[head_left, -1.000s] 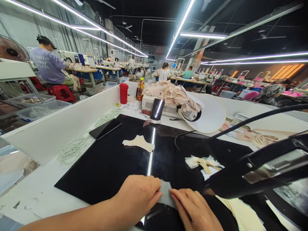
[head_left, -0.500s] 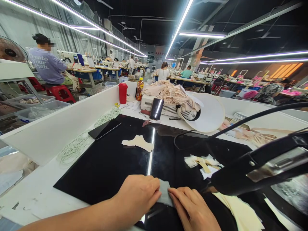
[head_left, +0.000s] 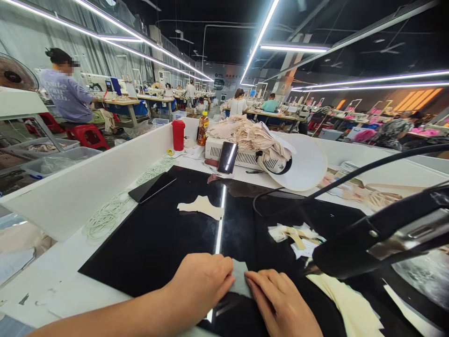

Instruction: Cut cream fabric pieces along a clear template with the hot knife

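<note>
Between my two hands, low over the glossy black board (head_left: 147,248), is a small thin grey piece of material (head_left: 240,277). My left hand (head_left: 205,285) is closed with its fingers curled on the left edge of this piece. At the right edge, my right hand (head_left: 280,299) pinches it between thumb and fingertips. Part of the grey piece is hidden by the fingers. Beyond the hands, a cream cut panel (head_left: 201,207) lies flat on the board. To the right are small white and cream scraps (head_left: 298,238) and a fanned stack of cream panels (head_left: 347,302).
A black device with a cable (head_left: 372,238) reaches in from the right, near my right hand. Pale green cord (head_left: 112,213) and a dark phone-like slab (head_left: 152,187) lie left. Behind stand a red cup (head_left: 178,135), a bottle (head_left: 202,128) and a beige fabric pile (head_left: 245,133).
The black device at the right has shifted slightly to the right. Both hands stay on the grey piece with almost no movement.
</note>
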Tool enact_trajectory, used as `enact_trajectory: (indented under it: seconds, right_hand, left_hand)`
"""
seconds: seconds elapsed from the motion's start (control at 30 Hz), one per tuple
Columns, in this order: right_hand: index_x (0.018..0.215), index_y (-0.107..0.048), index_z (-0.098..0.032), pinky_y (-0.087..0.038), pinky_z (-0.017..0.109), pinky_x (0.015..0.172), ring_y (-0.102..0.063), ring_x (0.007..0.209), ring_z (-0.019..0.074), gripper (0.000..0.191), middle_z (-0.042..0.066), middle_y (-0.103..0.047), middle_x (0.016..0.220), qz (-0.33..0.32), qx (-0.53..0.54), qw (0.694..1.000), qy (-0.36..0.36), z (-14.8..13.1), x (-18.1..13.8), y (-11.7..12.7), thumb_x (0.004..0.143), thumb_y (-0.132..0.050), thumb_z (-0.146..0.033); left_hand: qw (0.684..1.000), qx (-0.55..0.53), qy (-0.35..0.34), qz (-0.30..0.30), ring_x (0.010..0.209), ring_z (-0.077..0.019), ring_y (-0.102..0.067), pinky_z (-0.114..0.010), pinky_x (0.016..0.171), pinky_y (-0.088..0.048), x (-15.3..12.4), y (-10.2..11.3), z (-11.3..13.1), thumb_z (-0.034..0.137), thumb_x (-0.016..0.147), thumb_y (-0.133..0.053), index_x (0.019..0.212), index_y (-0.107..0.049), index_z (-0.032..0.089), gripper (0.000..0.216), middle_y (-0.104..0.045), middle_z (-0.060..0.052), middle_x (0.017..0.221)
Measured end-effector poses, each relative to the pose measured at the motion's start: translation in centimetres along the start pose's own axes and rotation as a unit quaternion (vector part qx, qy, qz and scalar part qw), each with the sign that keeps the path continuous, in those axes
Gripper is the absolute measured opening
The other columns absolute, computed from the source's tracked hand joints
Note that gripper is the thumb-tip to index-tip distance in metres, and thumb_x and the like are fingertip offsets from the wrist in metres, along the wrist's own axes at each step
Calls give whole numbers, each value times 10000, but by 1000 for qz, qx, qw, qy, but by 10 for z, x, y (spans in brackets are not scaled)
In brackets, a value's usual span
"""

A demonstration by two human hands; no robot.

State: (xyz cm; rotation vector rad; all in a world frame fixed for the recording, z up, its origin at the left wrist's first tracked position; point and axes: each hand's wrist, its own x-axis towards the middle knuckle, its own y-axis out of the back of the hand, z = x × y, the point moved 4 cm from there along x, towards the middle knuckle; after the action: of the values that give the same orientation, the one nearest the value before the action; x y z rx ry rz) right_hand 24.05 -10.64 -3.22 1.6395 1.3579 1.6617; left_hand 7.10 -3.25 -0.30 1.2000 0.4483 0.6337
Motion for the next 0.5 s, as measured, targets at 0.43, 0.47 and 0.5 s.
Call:
enact_trajectory:
  seconds: [0.43, 0.47, 0.5]
  right_hand:
    - [1099, -644, -254, -555, 275, 677, -631, 744, 161, 171, 6, -651, 874, 7, 15, 999, -27, -1, -2, -2, 1064, -479, -277]
    - [1101, -643, -254, -557, 277, 678, -633, 744, 162, 170, 6, -652, 874, 8, 13, 1000, -26, -1, -2, -3, 1064, -479, -279]
    - [1102, -641, -254, -559, 279, 679, -635, 744, 162, 168, 5, -653, 875, 8, 10, 1000, -22, -1, -2, -3, 1064, -479, -281]
  left_hand:
    - [959, 160, -112, 205, 622, -201, -548, -343, 543, -413, -5, 4, 4, 110, 957, -561, 783, -540, 198, 196, -561, 9, 727]
    - [954, 161, -132, 216, 642, -202, -548, -345, 563, -435, -6, 4, 6, 90, 955, -544, 794, -544, 192, 191, -565, 3, 743]
    - [952, 146, -155, 219, 669, -197, -559, -344, 596, -464, -7, 3, 9, 78, 958, -533, 819, -556, 183, 175, -579, -2, 768]
